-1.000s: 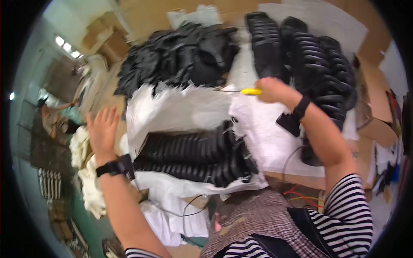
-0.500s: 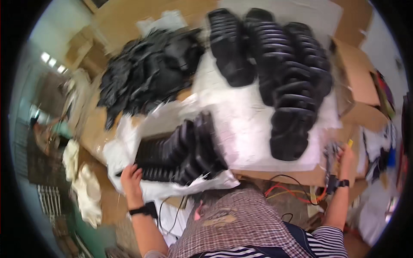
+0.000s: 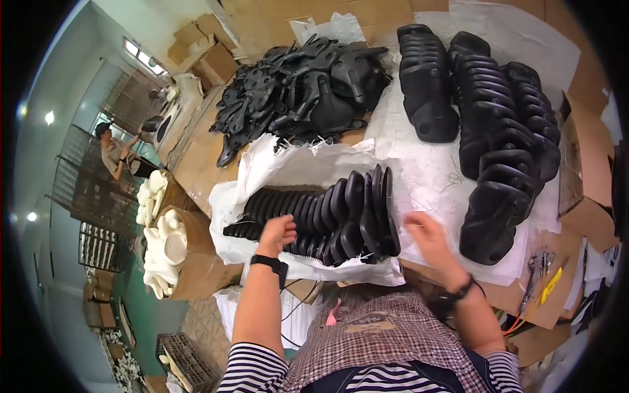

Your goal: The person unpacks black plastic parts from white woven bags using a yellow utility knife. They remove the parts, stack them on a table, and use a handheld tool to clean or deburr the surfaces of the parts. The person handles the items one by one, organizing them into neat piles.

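Note:
An open white woven sack [image 3: 229, 226] lies in front of me, holding a row of black saddle-shaped moulded pieces [image 3: 354, 209] nested against each other. Over the near left part of that row hovers my left hand [image 3: 280, 232], its fingers loosely apart and nothing seen in them. Just off the sack's right end is my right hand [image 3: 429, 239], somewhat blurred, with fingers stretched toward the pieces and nothing held. A grey metal hand tool [image 3: 536, 272] with an orange hose rests on the cardboard to the right, away from both hands.
Nested stacks of black pieces [image 3: 501, 131] lie on white sheeting at the far right. A loose black heap [image 3: 295, 92] is at the back. Beside the tool is a yellow cutter [image 3: 552, 285]. Boxes of cream-coloured parts [image 3: 164, 252] stand left; another person [image 3: 116, 154] is farther off.
My right hand has let go of the metal tool and moved left to the sack's end. My left hand has left the sack's left edge and moved over the pieces. The view has shifted.

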A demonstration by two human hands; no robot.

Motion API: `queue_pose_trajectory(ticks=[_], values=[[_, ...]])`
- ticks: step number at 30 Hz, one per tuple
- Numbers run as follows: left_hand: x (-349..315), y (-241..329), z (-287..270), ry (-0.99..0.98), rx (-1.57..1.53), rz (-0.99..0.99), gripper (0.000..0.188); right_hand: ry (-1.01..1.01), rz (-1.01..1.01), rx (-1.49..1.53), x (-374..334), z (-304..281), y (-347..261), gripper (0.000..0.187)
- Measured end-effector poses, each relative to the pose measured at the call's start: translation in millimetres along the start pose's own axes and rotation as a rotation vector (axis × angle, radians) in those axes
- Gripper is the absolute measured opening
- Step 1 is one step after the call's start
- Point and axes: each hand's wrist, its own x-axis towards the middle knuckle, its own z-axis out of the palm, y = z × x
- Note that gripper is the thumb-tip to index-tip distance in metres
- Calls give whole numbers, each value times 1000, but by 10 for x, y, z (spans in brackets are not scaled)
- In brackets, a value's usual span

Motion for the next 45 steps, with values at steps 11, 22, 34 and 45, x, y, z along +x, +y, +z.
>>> queue_pose_trajectory(ticks=[11,22,34,45], values=[[-184,-188,731,47,133,143,72,-25,456,-448,731,324,1102,58],[-295,-364,418,-85,93,162,104,34,783,126,71,956,815,63],[-694,-56,510,-210,21,485,54,80,556,636,-328,960,738,70],[-1761,1530,1057,-522,-112,951,66,234,-116,289,-369,560,65,45]])
